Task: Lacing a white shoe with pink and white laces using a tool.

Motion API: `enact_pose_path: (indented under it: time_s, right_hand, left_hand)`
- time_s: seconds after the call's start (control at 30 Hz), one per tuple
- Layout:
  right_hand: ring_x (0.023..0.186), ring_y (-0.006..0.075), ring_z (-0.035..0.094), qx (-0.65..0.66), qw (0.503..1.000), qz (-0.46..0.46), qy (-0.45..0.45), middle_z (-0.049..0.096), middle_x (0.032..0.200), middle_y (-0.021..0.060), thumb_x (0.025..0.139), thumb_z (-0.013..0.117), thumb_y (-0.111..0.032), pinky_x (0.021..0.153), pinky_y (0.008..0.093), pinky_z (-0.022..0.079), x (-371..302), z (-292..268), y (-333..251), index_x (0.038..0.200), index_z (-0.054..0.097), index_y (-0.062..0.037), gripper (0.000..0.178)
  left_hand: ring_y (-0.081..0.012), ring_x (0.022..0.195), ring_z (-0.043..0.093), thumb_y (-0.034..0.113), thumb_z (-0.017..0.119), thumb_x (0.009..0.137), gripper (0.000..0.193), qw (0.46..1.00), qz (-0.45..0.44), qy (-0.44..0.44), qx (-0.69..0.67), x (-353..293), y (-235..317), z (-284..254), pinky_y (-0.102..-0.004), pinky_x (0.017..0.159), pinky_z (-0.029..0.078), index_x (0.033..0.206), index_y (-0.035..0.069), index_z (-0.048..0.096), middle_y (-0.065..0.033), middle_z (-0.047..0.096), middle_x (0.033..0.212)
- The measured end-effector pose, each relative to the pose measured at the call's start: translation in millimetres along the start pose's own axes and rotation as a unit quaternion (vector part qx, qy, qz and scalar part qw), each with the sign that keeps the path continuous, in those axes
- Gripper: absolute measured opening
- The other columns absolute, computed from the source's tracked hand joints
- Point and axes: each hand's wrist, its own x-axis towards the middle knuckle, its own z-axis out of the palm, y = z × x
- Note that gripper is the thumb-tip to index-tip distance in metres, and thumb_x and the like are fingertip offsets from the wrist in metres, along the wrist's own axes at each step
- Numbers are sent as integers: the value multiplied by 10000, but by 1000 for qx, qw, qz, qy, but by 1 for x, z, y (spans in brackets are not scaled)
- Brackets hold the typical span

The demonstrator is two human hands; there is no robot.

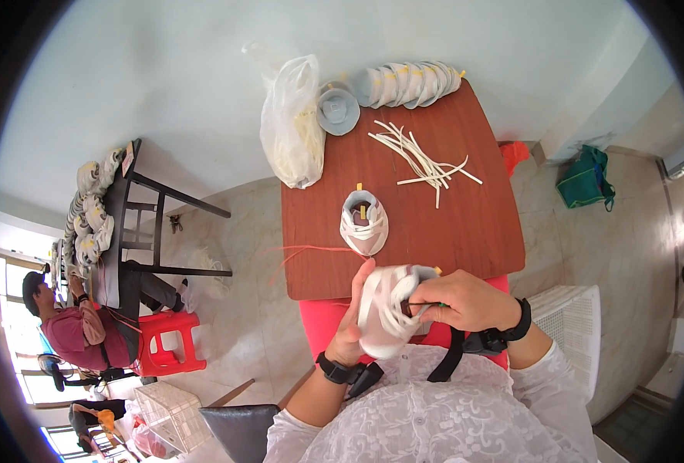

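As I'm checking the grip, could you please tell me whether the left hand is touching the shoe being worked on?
Touching: the head view shows the left hand against the left side of the pale shoe, steadying it.

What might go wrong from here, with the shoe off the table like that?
1. The held shoe appears mostly beyond the table's near edge, so if the left grip slips, it could fall.
2. The red cord trails past the table's left side and might snag.
3. The white laces lie crossed in a loose pile; pulling one might drag others along.
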Motion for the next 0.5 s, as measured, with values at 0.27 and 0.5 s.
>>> enact_pose_path:
  time_s: [0.27, 0.5]
  right_hand:
    - [704, 281, 622, -174, 982, -6, 78, 602, 921, 57, 779, 685, -103, 571, 375, 491, -3, -2, -4, 942, 588, -82, 192]
    - [699, 257, 627, -194, 966, -4, 171, 579, 974, 49, 742, 724, -129, 551, 348, 502, 0, 11, -2, 1013, 602, -95, 299]
  left_hand:
    - [-204, 1229, 474, 3, 790, 713, 910, 987, 24, 62, 145, -1, 4, -8, -365, 1025, 419, 1430, 115, 241, -86, 459, 1331]
    - [-195, 1172, 529, -52, 742, 738, 813, 960, 44, 73, 266, -3, 6, -15, -351, 986, 462, 1413, 81, 309, -83, 519, 1288]
